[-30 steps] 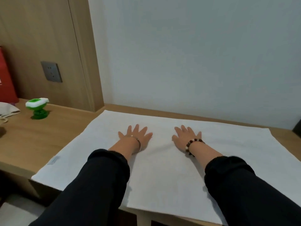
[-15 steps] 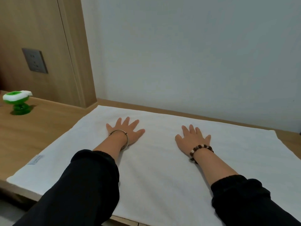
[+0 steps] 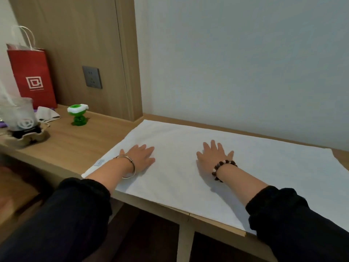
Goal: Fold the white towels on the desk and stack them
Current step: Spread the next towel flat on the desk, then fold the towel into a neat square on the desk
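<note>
A large white towel (image 3: 264, 167) lies spread flat on the wooden desk (image 3: 79, 146), reaching from near the wall to the front edge. A small label sits at its left edge. My left hand (image 3: 140, 157) presses flat on the towel's left part, fingers straight and pointing right. My right hand (image 3: 214, 155) lies flat near the towel's middle, fingers spread toward the wall. Both hands hold nothing.
On the desk's left stand a green and white toy (image 3: 78, 115), a red paper bag (image 3: 31, 74), a clear cup in a cardboard tray (image 3: 19, 118) and a crumpled mask (image 3: 47, 114). A grey socket (image 3: 92, 77) sits in the wood panel.
Both hands have slid apart across the towel, the left one out toward its left edge. The camera has turned left, bringing the red bag and cup into view.
</note>
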`<state>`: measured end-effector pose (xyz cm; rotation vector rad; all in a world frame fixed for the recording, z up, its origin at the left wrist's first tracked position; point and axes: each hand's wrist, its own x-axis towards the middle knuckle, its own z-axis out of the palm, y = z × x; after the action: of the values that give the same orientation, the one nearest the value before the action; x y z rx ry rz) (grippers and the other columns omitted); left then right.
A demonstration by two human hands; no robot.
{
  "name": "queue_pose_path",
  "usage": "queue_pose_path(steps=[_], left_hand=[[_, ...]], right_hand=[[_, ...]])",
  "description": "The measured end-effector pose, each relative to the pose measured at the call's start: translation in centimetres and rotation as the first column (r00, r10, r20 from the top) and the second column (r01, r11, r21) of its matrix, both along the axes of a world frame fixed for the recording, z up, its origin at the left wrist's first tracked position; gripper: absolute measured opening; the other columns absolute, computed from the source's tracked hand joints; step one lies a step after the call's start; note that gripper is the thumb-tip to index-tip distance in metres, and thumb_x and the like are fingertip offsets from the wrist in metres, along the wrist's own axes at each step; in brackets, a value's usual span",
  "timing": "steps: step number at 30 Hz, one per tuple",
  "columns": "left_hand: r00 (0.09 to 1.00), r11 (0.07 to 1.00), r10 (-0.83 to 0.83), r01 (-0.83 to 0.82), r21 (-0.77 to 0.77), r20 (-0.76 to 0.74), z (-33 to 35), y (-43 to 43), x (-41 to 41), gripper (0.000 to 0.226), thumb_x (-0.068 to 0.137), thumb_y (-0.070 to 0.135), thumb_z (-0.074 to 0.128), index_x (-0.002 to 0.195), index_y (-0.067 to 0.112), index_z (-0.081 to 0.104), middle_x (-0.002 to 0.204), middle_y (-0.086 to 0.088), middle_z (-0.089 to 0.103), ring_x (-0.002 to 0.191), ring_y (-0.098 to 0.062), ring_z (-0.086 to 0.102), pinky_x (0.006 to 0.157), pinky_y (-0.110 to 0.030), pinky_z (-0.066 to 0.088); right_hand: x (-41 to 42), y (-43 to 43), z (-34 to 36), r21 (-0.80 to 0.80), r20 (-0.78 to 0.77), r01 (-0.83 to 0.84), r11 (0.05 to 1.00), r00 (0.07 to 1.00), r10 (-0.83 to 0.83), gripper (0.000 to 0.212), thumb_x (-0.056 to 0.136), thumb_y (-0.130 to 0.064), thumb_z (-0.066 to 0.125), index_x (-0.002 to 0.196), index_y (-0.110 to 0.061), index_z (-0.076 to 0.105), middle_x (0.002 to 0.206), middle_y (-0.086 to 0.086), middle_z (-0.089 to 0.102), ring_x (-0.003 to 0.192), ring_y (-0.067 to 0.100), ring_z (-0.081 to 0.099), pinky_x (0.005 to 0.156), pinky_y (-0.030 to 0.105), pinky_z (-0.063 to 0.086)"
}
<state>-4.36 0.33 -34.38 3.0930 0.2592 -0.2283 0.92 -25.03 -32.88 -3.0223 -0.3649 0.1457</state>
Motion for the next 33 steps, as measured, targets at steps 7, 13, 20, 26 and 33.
queue_pose_path(steps=[7,13,20,26,33], left_hand=[[0.953,0.962,0.269,-0.259,-0.082,0.141,-0.9,7.2,-7.0,0.053,0.098,0.052,0.024,0.148,0.033,0.023,0.156,0.001,0.020,0.141,-0.022,0.021,0.114,-0.048,0.020],[0.791,0.844,0.520,-0.534,-0.052,0.321,0.4,7.8,-9.6,0.044,0.086,0.059,0.045,0.098,0.019,0.061,0.095,-0.003,0.061,0.096,-0.025,0.054,0.078,-0.034,0.049],[0.734,0.705,0.631,-0.408,-0.580,0.251,4.4,3.9,-8.6,0.017,0.089,0.023,0.051,0.078,0.009,0.053,0.077,-0.005,0.051,0.075,-0.025,0.049,0.063,-0.028,0.040],[0.863,0.539,0.290,0.211,-0.816,0.415,8.1,-11.3,-6.2,0.014,0.088,0.025,0.063,0.090,0.015,0.054,0.075,0.005,0.046,0.074,-0.012,0.043,0.051,-0.015,0.031],[0.930,0.875,-0.335,0.366,-0.317,0.149,1.7,-18.8,-7.5,0.042,0.101,0.037,0.032,0.130,0.011,0.048,0.137,-0.009,0.047,0.127,-0.030,0.042,0.103,-0.043,0.034]], right_hand=[[-6.3,3.3,-2.8,-0.025,-0.005,-0.140,0.990,0.990,0.140,0.063,0.096,-0.056,0.008,0.152,-0.030,-0.002,0.159,-0.002,-0.013,0.146,0.022,-0.009,0.114,0.056,-0.002],[-6.2,3.4,-2.7,0.006,0.027,-0.122,0.993,0.992,0.121,0.060,0.097,-0.052,0.013,0.152,-0.027,0.005,0.160,-0.001,-0.006,0.147,0.021,-0.003,0.116,0.052,0.001],[-6.5,1.8,-1.3,0.505,0.002,-0.047,0.862,0.999,0.053,0.050,0.099,-0.024,0.041,0.146,-0.013,0.029,0.159,0.005,0.011,0.143,0.021,0.021,0.116,0.035,0.018],[-5.7,-5.4,0.8,0.760,0.147,0.066,0.647,0.952,-0.270,0.042,0.094,-0.008,0.044,0.137,-0.007,0.042,0.147,0.012,0.035,0.134,0.028,0.034,0.107,0.036,0.030],[-5.1,-12.1,1.4,0.794,0.201,0.132,0.594,0.864,-0.462,0.037,0.094,-0.005,0.039,0.129,-0.008,0.051,0.138,0.014,0.046,0.124,0.029,0.045,0.093,0.033,0.036]])
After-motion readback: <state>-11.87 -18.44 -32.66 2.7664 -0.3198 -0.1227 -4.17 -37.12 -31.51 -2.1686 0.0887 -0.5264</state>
